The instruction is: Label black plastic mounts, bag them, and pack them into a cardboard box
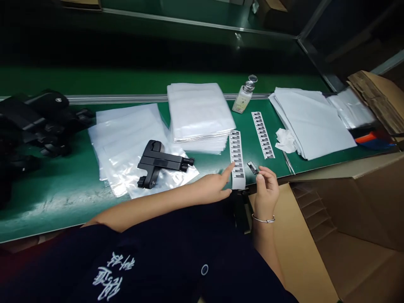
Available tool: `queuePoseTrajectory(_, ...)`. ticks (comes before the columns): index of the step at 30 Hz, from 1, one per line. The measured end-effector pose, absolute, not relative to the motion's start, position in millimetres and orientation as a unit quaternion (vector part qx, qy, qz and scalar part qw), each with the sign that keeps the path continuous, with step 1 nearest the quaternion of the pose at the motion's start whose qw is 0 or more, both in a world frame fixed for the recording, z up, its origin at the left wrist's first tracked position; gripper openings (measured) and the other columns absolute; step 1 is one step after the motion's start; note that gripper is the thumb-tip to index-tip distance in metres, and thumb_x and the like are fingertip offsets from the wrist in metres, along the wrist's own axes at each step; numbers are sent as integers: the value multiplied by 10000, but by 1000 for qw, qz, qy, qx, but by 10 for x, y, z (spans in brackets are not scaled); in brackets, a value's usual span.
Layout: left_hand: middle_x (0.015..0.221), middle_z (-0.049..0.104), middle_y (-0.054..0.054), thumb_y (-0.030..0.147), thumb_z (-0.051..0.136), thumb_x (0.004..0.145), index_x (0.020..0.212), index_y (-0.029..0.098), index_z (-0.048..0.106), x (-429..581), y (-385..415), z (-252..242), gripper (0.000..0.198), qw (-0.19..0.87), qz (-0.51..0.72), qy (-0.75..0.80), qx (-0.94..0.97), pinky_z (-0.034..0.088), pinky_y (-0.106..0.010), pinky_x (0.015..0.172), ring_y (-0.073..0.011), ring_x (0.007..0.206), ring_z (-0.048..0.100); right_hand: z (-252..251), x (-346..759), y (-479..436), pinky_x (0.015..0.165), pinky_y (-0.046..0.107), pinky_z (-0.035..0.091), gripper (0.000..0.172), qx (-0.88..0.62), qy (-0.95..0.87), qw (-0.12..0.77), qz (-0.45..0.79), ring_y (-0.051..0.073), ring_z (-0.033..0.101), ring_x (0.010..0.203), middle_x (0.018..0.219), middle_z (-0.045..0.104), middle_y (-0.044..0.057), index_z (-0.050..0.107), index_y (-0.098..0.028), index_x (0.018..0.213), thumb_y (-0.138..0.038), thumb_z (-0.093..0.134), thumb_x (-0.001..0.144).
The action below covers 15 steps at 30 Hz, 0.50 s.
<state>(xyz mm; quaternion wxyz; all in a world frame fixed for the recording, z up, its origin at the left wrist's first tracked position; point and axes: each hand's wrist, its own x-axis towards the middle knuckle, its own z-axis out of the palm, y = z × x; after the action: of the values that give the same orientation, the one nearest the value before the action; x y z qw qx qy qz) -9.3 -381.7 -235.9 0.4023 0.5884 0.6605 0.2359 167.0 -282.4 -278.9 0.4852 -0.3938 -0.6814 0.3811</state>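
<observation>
Right hand [267, 192] holds label [252, 167]; shirt [176, 248] bears characters [109, 280].

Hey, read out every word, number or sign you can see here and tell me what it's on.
Nothing reads with certainty.
Dark shirt: white characters, too stylised and tilted.
Left label strip: print too small.
Right label strip: too small.
Label in right hand: too small.
Bottle: label too small.

bracket [158, 161] on bags [118, 128] | label strips [235, 148] rightward | bottle [241, 101] behind them
</observation>
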Motion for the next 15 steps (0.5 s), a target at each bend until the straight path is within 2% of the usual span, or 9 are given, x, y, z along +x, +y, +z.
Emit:
queuePoseTrajectory(3, 1147, 722, -84, 309, 437, 937, 1402, 224, 487, -649, -4189, -2185, 476, 256, 209, 706, 627, 533, -382, 876, -258, 1017, 691, -2830, 1553, -2794, 1003, 463, 405, 166, -411, -672, 450, 421, 234, 582, 1088, 1105, 642, 94, 650, -190, 816, -349, 622, 855)
queuePoseTrajectory(6, 1332, 629, -55, 307, 391, 960, 1242, 241, 641, -1373, -4608, -2231, 383, 134, 216, 752, 608, 402, -517, 1081, -299, 1318, 499, -2849, 1398, -2801, 1005, 470, 398, 199, -415, -641, 450, 464, 252, 573, 1106, 1138, 633, 102, 631, -182, 738, -359, 649, 826)
queuePoseTrajectory(9, 1438, 536, -51, 316, 392, 966, 1254, 230, 628, -1755, -4941, -2473, 381, 139, 241, 761, 587, 300, -559, 1158, -300, 1456, 288, -2781, 1135, -2876, 1020, 476, 383, 201, -351, -635, 405, 556, 265, 565, 1139, 1129, 641, 93, 616, -191, 701, -351, 658, 816)
queuePoseTrajectory(11, 1444, 521, -73, 289, 354, 978, 1277, 202, 590, -1711, -5043, -2652, 391, 138, 295, 765, 555, 293, -538, 1176, -274, 1479, 234, -2700, 886, -2991, 1049, 478, 353, 198, -297, -668, 340, 592, 269, 544, 1185, 1140, 648, 86, 616, -203, 686, -340, 649, 824)
queuePoseTrajectory(15, 1480, 445, -111, 247, 330, 988, 1292, 176, 516, -1271, -5037, -2838, 363, 103, 375, 783, 484, 265, -542, 1195, -262, 1497, 167, -2579, 340, -3279, 1086, 483, 315, 156, -216, -753, 221, 581, 272, 492, 1256, 1186, 640, 78, 627, -225, 689, -317, 625, 814)
